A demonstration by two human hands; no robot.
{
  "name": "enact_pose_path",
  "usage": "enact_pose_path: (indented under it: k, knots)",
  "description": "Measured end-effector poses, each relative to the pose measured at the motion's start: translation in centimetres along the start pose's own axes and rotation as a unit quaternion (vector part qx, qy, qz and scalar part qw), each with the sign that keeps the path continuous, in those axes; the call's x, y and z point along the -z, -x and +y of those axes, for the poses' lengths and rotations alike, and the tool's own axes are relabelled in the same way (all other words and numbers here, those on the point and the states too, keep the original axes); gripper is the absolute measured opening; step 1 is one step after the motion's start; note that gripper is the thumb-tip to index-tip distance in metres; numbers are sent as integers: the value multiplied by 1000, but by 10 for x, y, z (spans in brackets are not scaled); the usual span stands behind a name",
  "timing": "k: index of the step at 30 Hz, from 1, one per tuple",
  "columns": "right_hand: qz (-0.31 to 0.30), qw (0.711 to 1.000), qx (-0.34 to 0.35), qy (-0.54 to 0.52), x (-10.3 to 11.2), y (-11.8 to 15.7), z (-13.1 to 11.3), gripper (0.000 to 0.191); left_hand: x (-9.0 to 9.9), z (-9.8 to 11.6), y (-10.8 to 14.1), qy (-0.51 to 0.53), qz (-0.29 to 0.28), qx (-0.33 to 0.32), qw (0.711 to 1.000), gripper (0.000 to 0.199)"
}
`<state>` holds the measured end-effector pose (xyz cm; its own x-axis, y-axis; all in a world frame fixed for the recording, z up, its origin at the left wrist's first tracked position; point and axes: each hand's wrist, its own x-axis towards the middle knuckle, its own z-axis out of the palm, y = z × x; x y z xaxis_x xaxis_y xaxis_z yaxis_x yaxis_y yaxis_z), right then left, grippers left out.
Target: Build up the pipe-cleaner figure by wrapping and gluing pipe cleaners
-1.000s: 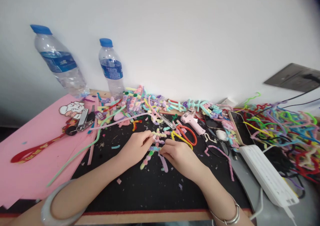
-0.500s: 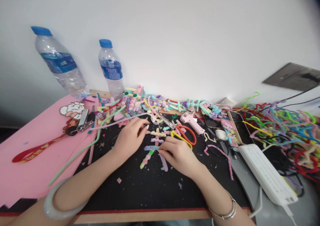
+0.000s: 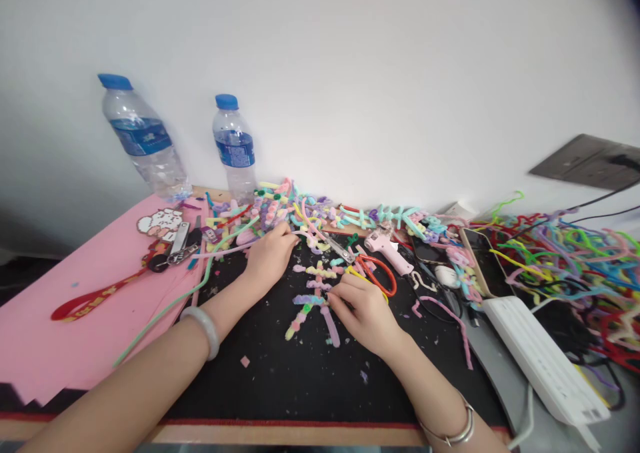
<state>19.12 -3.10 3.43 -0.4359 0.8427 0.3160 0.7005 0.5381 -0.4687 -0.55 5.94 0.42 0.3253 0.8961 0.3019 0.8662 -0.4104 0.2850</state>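
Observation:
A small figure of twisted pastel pipe cleaners (image 3: 317,285) lies on the black mat (image 3: 280,379), with several crosspieces and two legs, one lilac and one multicoloured. My right hand (image 3: 367,313) is closed, its thumb and fingertips pinched at the right end of the figure's blue and purple crosspiece. Farther up and left, my left hand (image 3: 273,256) reaches over a long lilac pipe cleaner (image 3: 225,249) with curled fingers; what lies in them is hidden. Just beyond the right hand lie scissors (image 3: 380,276) with red and yellow handles and a pink glue gun (image 3: 393,251).
Pipe-cleaner pieces (image 3: 277,213) are heaped along the wall, with a larger tangle (image 3: 570,253) at right. Two water bottles (image 3: 235,149) stand at back left. Pink sheets (image 3: 105,279) carry a red strap (image 3: 95,299). A white power strip (image 3: 545,359) and a phone (image 3: 485,259) are at right.
My left hand has moved up, away from the figure, over the lilac pipe cleaner. The right hand has drawn slightly right, baring more of the figure. The view has shifted a little.

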Motion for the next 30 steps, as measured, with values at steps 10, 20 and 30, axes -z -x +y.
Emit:
enact_pose_path:
  k: [10,20,30]
  knots:
    - [138,988,-48,-53,0,0,7,24,15,1,6,240,156,37,957,16]
    - [103,987,-61,-103,-6,1,2,16,20,39,31,382,-4,-93,920,23]
    - [83,988,-64,-113,-10,0,8,15,13,38,34,394,-42,-101,913,20]
